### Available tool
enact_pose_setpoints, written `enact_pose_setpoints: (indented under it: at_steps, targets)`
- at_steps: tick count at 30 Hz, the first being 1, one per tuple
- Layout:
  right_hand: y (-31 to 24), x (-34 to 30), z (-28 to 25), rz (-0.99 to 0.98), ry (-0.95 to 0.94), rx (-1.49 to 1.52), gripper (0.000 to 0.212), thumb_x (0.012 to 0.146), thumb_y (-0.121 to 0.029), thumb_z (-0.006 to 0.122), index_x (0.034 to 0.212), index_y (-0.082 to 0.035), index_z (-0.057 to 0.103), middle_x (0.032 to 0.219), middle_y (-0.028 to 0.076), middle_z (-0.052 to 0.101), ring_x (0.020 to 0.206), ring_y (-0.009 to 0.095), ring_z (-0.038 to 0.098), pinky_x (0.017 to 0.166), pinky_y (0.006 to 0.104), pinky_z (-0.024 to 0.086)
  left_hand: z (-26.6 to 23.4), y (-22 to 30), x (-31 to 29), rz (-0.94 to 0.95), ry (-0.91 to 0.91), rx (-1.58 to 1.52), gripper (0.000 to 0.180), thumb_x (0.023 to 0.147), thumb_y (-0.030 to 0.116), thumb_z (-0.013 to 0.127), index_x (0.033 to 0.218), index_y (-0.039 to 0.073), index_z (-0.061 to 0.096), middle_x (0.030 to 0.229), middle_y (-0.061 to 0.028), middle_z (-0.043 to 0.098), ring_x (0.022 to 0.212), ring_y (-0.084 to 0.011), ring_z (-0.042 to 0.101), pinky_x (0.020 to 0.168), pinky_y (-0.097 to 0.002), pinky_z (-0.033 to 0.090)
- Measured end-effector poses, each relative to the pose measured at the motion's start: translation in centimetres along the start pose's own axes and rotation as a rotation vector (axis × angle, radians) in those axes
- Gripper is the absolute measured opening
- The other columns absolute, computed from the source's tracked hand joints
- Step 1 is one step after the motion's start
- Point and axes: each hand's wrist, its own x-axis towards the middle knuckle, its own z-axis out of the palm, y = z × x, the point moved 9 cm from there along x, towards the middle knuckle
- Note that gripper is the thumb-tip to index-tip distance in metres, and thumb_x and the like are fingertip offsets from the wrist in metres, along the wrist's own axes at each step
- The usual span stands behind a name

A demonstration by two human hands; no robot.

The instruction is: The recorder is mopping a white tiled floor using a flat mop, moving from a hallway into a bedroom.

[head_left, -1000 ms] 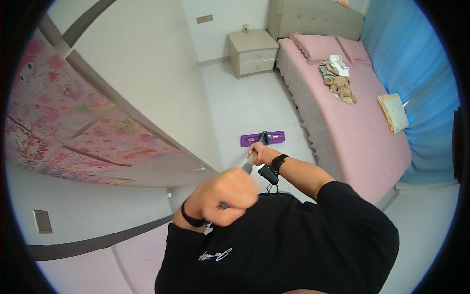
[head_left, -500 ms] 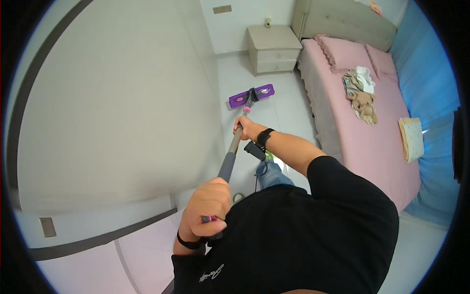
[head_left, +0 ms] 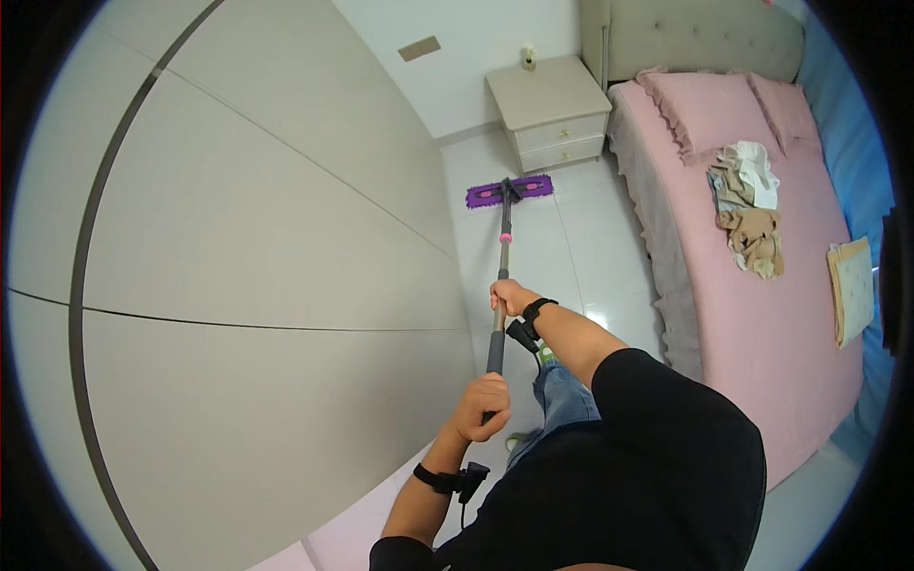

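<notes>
A flat mop with a grey pole (head_left: 504, 259) stretches away from me, its purple pad (head_left: 483, 196) resting on the tiled floor close to the bedside table. My left hand (head_left: 481, 407) is wrapped round the upper end of the pole. Farther down, my right hand (head_left: 511, 297) grips the same pole, fingers closed about it. Each wrist wears a black strap with a small black device; the left device (head_left: 471, 481) has a cord hanging from it. Below the right wrist, part of a green shoe (head_left: 546, 353) shows.
Tall beige cabinet panels (head_left: 276, 247) line the left side. A beige bedside table (head_left: 547, 92) bears a small bottle (head_left: 528, 59). On the right stands a bed with a pink cover (head_left: 752, 371), pillows (head_left: 714, 109) and crumpled clothes (head_left: 752, 238). Blue curtains (head_left: 838, 124) hang beyond it.
The mop pad now lies farther ahead of my right hand, and the tilted pad looks level across the floor. My left hand has moved lower and away from my chest. The view has shifted.
</notes>
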Motion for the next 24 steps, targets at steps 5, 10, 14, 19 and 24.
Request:
enact_pose_setpoints:
  at_steps: [5, 10, 14, 19, 24]
  targets:
    - [6.1, 0.5, -3.8, 0.019, 0.068, 0.005, 0.007, 0.083, -0.003, 0.047, 0.076, -0.003, 0.045, 0.055, 0.005, 0.046, 0.044, 0.018, 0.049, 0.042, 0.0325, 0.045, 4.2, 0.4, -4.4, 0.018, 0.257, -0.091, 0.029, 0.071, 0.012, 0.055, 0.051, 0.007, 0.036, 0.052, -0.006, 0.041, 0.048, -0.0236, 0.04, 0.057, -0.0369, 0.033]
    - [14.5, -3.8, 0.8, 0.009, 0.016, -0.162, 0.005, 0.082, -0.002, 0.045, 0.082, 0.001, 0.049, 0.068, 0.009, 0.052, 0.054, 0.02, 0.054, 0.045, 0.0335, 0.046, 4.5, 5.7, -15.9, 0.07, 0.677, -0.285, 0.038, 0.079, 0.018, 0.049, 0.046, 0.01, 0.032, 0.047, -0.0044, 0.044, 0.044, -0.0191, 0.04, 0.057, -0.0364, 0.033]
    - [28.1, -9.3, 3.6, 0.061, -0.113, -0.435, 0.016, 0.088, -0.004, 0.04, 0.097, 0.0, 0.052, 0.084, 0.011, 0.057, 0.074, 0.021, 0.06, 0.056, 0.0346, 0.053, 7.5, 13.5, -27.7, 0.076, 0.698, -0.37, 0.044, 0.084, 0.022, 0.044, 0.043, 0.012, 0.03, 0.042, -0.0022, 0.039, 0.038, -0.0179, 0.036, 0.053, -0.0343, 0.031]
    - [50.1, -21.0, 7.1, 0.235, -0.033, -0.283, 0.02, 0.089, -0.004, 0.04, 0.107, -0.003, 0.05, 0.095, 0.011, 0.058, 0.086, 0.021, 0.062, 0.069, 0.0359, 0.057, 12.8, 25.0, -47.1, 0.265, 0.899, -0.238, 0.047, 0.088, 0.024, 0.042, 0.043, 0.014, 0.033, 0.039, -0.0018, 0.041, 0.034, -0.0173, 0.04, 0.046, -0.0326, 0.034]
    - [66.4, -33.7, 12.9, 0.518, -0.113, -0.301, 0.013, 0.09, -0.005, 0.042, 0.101, -0.002, 0.047, 0.088, 0.008, 0.059, 0.081, 0.019, 0.063, 0.07, 0.0358, 0.057, 14.2, 37.4, -63.3, 0.519, 1.147, -0.051, 0.035, 0.084, 0.018, 0.034, 0.049, 0.013, 0.031, 0.035, -0.0022, 0.037, 0.026, -0.0118, 0.029, 0.034, -0.0246, 0.025]
